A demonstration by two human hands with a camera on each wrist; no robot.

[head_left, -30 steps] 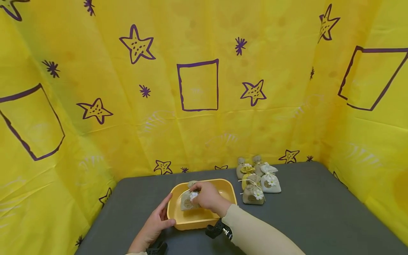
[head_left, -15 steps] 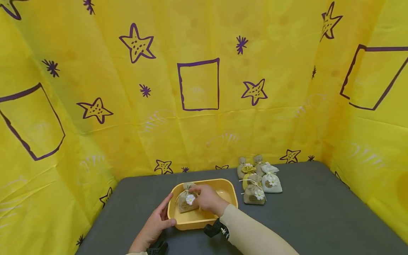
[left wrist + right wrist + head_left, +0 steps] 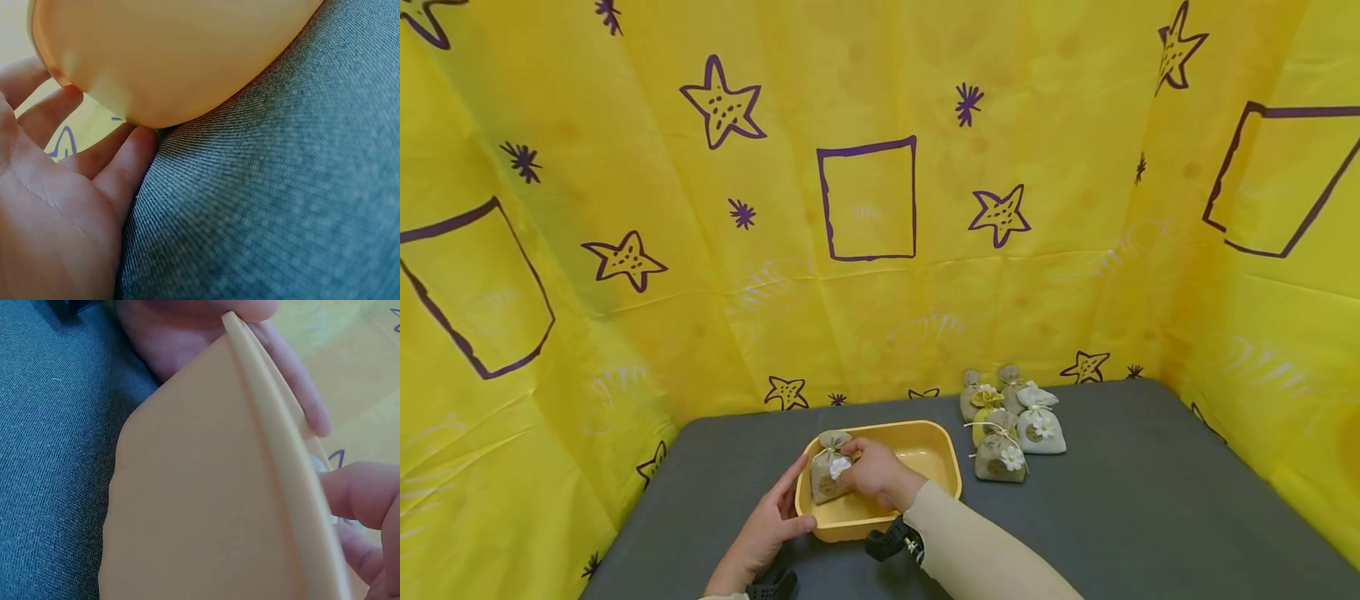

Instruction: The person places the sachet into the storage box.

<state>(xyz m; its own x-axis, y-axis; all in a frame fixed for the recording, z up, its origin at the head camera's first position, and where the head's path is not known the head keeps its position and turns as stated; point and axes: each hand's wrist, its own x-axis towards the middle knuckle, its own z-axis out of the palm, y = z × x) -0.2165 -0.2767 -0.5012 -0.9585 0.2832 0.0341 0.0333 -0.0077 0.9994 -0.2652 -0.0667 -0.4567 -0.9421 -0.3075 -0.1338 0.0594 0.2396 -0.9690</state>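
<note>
Bag [image 3: 827, 482] sat in the left end of the tub [image 3: 936, 457], its right edge hidden by the right hand [image 3: 882, 475], whose grip pinched it; the left hand [image 3: 765, 518], fingers outstretched and partly hidden, touched the tub.

We cannot read the round label [image 3: 827, 485] on the cloth sachet [image 3: 821, 469] in the yellow tub [image 3: 840, 532]; it is too small. The right grip [image 3: 877, 473] covers the cloth sachet's right edge, so we can only say it seems to pinch the fabric. In the right wrist view the tub's wall hides most of that sachet. A brown sachet [image 3: 996, 462] partly blocks a yellow sachet [image 3: 987, 398] behind, and the bottom edge cuts off the right sleeve [image 3: 981, 542].
</note>
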